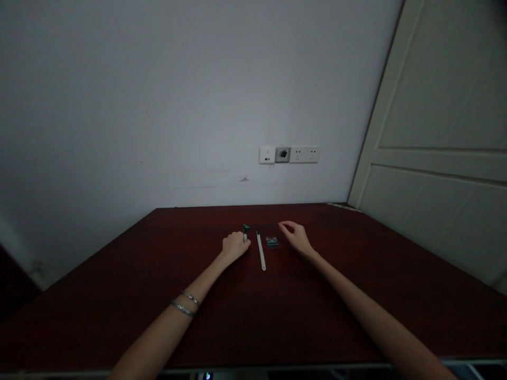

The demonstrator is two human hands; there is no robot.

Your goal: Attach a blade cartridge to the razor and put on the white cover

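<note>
My left hand (235,246) rests on the dark red table (119,295), its fingers curled around the handle of a small razor (246,231) whose teal head sticks out above the knuckles. A white stick-like handle (260,250) lies just right of that hand. A small dark pack (272,241) with teal inside lies between the two hands. My right hand (295,237) hovers right of the pack, fingers loosely curled and apart, holding nothing. Two bracelets (185,303) circle my left wrist.
A white wall rises behind the table, with a row of wall sockets (289,154) above the far edge. A pale panelled door (435,148) stands at the right. The table's front edge (277,367) runs along the bottom.
</note>
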